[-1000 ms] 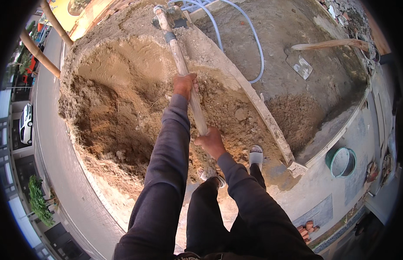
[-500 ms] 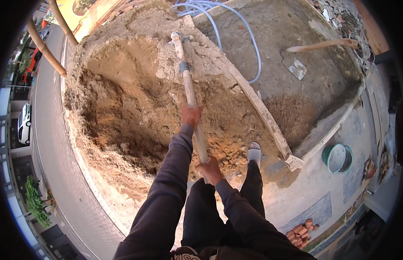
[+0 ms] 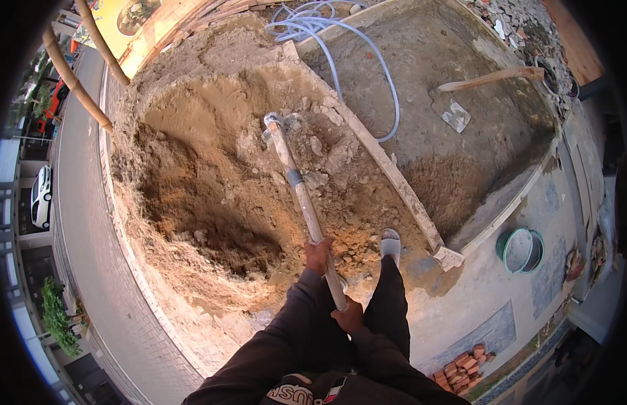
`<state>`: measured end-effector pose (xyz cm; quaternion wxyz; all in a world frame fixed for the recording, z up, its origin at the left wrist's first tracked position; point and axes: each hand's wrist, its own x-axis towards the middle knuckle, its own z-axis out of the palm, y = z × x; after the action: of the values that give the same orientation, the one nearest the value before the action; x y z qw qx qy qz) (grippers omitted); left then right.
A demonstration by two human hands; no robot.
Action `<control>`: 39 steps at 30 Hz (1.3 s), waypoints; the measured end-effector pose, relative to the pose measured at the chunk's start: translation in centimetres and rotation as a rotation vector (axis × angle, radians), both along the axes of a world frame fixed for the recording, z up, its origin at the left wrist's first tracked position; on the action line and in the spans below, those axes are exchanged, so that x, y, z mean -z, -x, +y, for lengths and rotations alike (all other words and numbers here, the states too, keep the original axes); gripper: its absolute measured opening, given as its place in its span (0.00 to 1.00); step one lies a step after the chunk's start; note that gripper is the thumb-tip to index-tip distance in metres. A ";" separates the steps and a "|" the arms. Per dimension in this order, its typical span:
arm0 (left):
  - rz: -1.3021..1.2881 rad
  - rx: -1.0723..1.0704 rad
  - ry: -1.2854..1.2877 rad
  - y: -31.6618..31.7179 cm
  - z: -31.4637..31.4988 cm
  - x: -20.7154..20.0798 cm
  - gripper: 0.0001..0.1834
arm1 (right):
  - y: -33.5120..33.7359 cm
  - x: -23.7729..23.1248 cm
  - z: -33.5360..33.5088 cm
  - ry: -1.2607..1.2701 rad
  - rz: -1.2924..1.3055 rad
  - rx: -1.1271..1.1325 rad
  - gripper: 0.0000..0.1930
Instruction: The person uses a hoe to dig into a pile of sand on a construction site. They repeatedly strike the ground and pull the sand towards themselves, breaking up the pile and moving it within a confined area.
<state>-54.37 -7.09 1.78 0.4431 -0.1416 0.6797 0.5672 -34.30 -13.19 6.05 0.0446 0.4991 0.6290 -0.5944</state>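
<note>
Both hands grip a hoe (image 3: 305, 202) by its long wooden handle, which has a dark band partway along it. My left hand (image 3: 317, 255) is wrapped round the middle of the shaft. Closer to my body, my right hand (image 3: 348, 316) closes round the handle's near end. The hoe's head (image 3: 275, 121) rests at the sand pile (image 3: 212, 128), its blade mostly hidden in loose, clumpy sand. A hollow with darker, damp sand lies left of the handle.
A wooden plank (image 3: 387, 172) borders the sand on the right. Beyond it are grey mortar, a coiled pale blue hose (image 3: 387, 74) and a wooden-handled tool (image 3: 492, 79). A green bucket (image 3: 521, 250) and stacked red bricks (image 3: 464, 369) stand right. Bamboo poles (image 3: 77, 84) rise left.
The hoe has been drawn toward me through the sand, and both hands have come nearer my body. Loosened sand and clumps now lie around the head.
</note>
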 end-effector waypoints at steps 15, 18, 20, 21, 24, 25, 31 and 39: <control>-0.158 -0.174 -0.534 9.3 23.9 -4.8 0.09 | 9.3 -5.0 29.4 -0.957 -0.278 -0.370 0.16; -0.221 -0.161 -0.481 8.4 25.5 -2.1 0.09 | 10.5 -5.2 32.0 -1.054 -0.378 -0.446 0.13; -0.273 -0.157 -0.469 7.3 25.3 -1.2 0.09 | 9.5 -4.7 31.5 -1.065 -0.430 -0.489 0.12; -0.309 -0.157 -0.440 6.0 24.0 -0.4 0.09 | 8.5 -4.1 30.5 -1.055 -0.466 -0.512 0.11; -0.397 -0.171 -0.404 3.2 18.9 0.7 0.09 | 5.3 -3.2 25.8 -0.895 -0.443 -0.523 0.11; -0.437 -0.168 -0.404 2.2 17.2 0.7 0.08 | 3.8 -3.4 24.0 -0.835 -0.425 -0.507 0.11; -0.444 -0.252 -0.432 2.6 6.8 3.9 0.10 | -4.6 -5.3 11.0 -0.390 -0.333 -0.360 0.18; -0.172 -0.203 -0.237 0.2 7.5 -1.5 0.09 | -6.1 -5.4 8.7 -0.195 -0.194 -0.174 0.21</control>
<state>-54.59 0.44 3.30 0.4536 -0.2042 0.5497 0.6711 -28.19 -4.49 11.46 0.1078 0.4999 0.7173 -0.4732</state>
